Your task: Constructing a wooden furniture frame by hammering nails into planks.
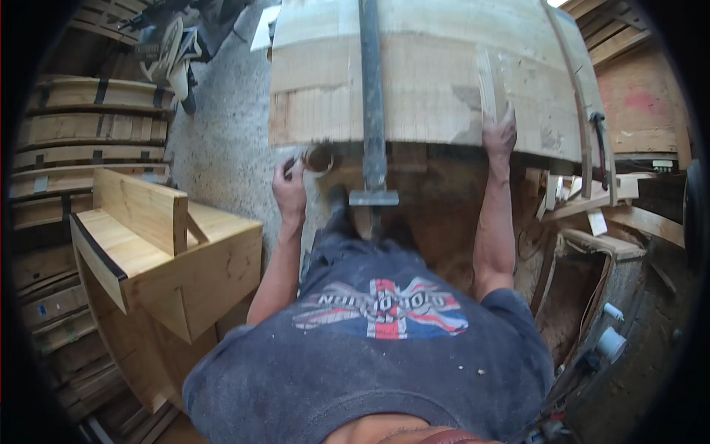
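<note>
My right hand (500,135) is closed around the near end of a narrow wooden strip (487,78), which points away from me over a wide pale wooden panel (318,96). Left of the long metal bar clamp (372,89), my left hand (291,185) is raised just off the panel's near edge, its fingers pinched together. Close beside those fingertips is a small round brown container (319,158) with a pale rim. Whether the fingers grip its rim or something small and dark is unclear. The clamp's flat end (373,197) juts toward me past the panel edge.
A wooden box-like piece (214,270) stands at my left, before stacked boards (100,126) along the wall. On the right, a second clamp (600,148) crosses the panel near wood offcuts (566,192). Below them is an open, worn wooden box (573,285) with a white cylinder (611,345).
</note>
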The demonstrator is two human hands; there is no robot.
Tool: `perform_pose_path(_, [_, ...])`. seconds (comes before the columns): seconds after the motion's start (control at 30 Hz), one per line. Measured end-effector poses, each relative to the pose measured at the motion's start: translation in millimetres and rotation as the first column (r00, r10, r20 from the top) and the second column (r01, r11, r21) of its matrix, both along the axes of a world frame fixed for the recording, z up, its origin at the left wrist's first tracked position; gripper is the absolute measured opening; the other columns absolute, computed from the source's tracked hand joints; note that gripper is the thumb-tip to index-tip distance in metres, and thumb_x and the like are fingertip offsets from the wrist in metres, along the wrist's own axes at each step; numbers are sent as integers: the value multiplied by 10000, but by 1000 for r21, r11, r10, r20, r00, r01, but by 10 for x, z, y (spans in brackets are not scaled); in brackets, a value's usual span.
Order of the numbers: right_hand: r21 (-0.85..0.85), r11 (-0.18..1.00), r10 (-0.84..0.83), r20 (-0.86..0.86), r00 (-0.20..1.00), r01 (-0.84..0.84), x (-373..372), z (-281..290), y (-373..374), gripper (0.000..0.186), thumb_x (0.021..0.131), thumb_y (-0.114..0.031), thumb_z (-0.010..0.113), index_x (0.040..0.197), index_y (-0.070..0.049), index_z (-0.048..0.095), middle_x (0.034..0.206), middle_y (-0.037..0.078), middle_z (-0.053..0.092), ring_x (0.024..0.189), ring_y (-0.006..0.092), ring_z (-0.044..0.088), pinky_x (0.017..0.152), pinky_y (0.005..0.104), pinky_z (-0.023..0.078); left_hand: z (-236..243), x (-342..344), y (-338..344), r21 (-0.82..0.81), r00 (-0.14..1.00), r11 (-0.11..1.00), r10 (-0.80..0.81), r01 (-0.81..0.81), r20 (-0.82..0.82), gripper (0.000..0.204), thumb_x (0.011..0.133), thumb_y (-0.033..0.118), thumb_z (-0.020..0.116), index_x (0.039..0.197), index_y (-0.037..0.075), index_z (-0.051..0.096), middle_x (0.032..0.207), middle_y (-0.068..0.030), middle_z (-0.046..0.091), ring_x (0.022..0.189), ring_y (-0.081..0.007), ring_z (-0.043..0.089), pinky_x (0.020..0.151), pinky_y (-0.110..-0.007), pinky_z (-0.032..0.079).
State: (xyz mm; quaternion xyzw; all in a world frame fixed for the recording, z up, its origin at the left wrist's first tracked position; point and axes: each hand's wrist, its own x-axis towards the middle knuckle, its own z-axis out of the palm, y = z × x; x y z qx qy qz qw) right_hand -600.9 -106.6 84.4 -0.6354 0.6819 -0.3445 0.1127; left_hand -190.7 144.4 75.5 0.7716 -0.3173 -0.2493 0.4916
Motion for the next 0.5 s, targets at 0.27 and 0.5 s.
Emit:
perform_pose_path(0.27, [158, 540, 733, 393, 555, -827, 1443, 1034, 1158, 616, 882, -152, 722, 1441, -82, 471, 1250, 192, 632, 1149, 297, 630, 986, 401, 514, 616, -10, -152, -529, 329, 828, -560, 186, -761, 831, 925, 451, 714, 1512, 50, 285, 1468, -165, 442, 1347, -328, 477, 1091, -527, 468])
perform_pose_path(0.5, [215, 515, 602, 599, 528, -830, 1999, 782, 1638, 624, 821, -11, 708, 1412, -86, 519, 1262, 121, 626, 1178, 215, 598, 1023, 359, 489, 132, 495, 357, -198, 43, 979, -199, 43, -979, 1152, 800, 518, 804, 1563, 46, 81, 1546, -214, 313, 1389, -394, 440, 1146, -579, 411])
